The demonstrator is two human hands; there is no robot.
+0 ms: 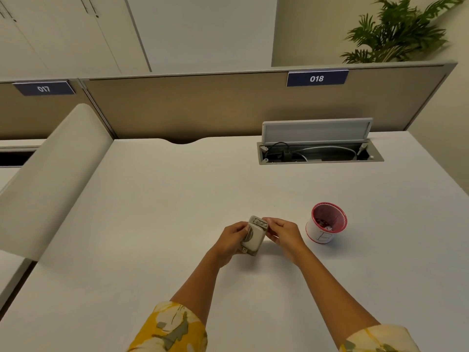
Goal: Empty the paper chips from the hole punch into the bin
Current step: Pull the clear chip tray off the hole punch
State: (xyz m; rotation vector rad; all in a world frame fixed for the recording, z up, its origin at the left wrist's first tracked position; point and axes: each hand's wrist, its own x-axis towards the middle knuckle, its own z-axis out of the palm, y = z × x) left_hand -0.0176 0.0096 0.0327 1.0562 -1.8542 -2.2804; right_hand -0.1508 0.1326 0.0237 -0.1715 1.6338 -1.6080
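A small grey-beige hole punch (253, 237) is held just above the white desk (157, 204), near its middle. My left hand (229, 238) grips the punch from the left side. My right hand (281, 233) pinches its upper right end with the fingertips. The bin (327, 223) is a small cup with a red inside and a white label marked "B". It stands upright on the desk to the right of my right hand, a short gap away. Some paper bits lie at its bottom.
An open cable hatch (319, 154) with wires sits in the desk at the back right. A beige partition (203, 105) with tags 017 and 018 closes the back. A padded divider (50, 179) borders the left. A plant (398, 31) stands behind.
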